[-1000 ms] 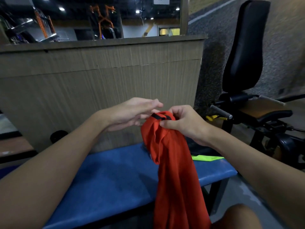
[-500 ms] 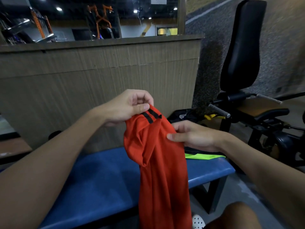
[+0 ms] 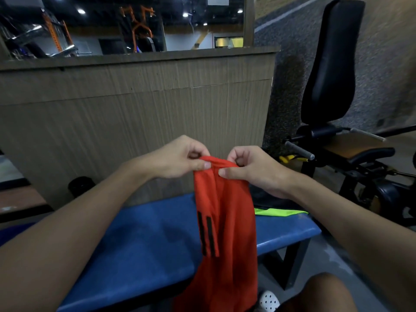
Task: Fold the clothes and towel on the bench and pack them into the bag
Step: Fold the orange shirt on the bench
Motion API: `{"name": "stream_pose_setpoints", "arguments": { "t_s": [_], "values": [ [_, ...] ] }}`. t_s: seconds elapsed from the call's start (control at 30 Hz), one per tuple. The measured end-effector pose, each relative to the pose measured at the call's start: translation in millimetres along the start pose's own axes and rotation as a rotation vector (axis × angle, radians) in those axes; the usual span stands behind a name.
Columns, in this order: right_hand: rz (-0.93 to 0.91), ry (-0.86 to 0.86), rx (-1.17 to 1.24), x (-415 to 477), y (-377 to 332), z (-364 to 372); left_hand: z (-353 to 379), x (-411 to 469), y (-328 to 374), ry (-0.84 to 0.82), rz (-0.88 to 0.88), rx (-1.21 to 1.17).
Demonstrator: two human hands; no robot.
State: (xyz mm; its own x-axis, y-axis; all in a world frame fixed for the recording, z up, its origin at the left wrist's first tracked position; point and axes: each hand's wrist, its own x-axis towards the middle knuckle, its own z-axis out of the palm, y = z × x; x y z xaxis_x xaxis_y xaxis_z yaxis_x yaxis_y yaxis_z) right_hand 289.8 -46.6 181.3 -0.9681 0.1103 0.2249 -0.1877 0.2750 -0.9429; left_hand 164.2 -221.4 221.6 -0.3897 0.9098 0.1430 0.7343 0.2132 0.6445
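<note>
A red garment (image 3: 227,224) with black stripes hangs in front of me over the blue bench (image 3: 139,239). My left hand (image 3: 180,157) pinches its top edge on the left. My right hand (image 3: 252,167) pinches the same edge on the right, close beside the left hand. The cloth drops past the bench's front edge. On the bench's right end lies dark cloth with a neon-green band (image 3: 279,212), partly hidden behind my right wrist. Whether that dark shape is the bag I cannot tell.
A wooden partition wall (image 3: 135,113) stands right behind the bench. A black gym machine with a padded seat (image 3: 331,64) is at the right. My knee (image 3: 324,293) and a white shoe (image 3: 269,301) show at the bottom.
The striped part has dropped from the top to hang lower down. My right hand rose from the garment's side to its top edge, and both hands now pinch it there.
</note>
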Motion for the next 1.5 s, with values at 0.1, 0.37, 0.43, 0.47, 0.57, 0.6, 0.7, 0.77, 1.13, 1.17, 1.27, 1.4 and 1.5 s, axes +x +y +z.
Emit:
{"name": "stream_pose_setpoints", "arguments": {
  "t_s": [0.1,0.37,0.43,0.47,0.57,0.6,0.7,0.77,1.13,1.17,1.27,1.4,1.5],
  "values": [
    [0.122,-0.214,-0.038,-9,5,-13,-9,0,2,0.078,0.037,-0.032],
    [0.06,-0.024,-0.108,-10,5,-20,-11,-6,-7,-0.026,-0.077,-0.013],
    [0.017,0.017,-0.102,-6,-2,-11,0,-4,-1,-0.084,-0.104,-0.098],
    [-0.003,0.02,-0.107,-5,-6,-7,5,-2,2,-0.099,-0.102,-0.137],
    [-0.031,0.035,-0.069,-2,-13,0,15,2,7,-0.126,-0.067,-0.178],
    [-0.027,0.05,-0.053,-1,-14,1,16,2,7,-0.108,-0.05,-0.162],
    [0.004,0.054,0.019,-5,-12,-5,18,3,7,-0.011,0.021,-0.164],
    [0.059,-0.031,0.045,-11,-6,-12,20,2,9,0.078,0.038,-0.223],
    [0.02,0.14,-0.024,-15,2,-15,38,-1,11,0.037,-0.015,-0.209],
    [0.018,0.142,-0.014,-15,0,-16,39,-1,12,0.061,-0.011,-0.184],
    [0.042,0.122,-0.004,-17,-1,-18,37,5,12,0.216,0.032,-0.084],
    [0.102,0.077,-0.185,-24,2,-31,34,10,9,0.324,0.092,0.025],
    [0.136,0.073,-0.39,-35,7,-48,33,12,2,0.333,0.105,0.084]
  ]
}}
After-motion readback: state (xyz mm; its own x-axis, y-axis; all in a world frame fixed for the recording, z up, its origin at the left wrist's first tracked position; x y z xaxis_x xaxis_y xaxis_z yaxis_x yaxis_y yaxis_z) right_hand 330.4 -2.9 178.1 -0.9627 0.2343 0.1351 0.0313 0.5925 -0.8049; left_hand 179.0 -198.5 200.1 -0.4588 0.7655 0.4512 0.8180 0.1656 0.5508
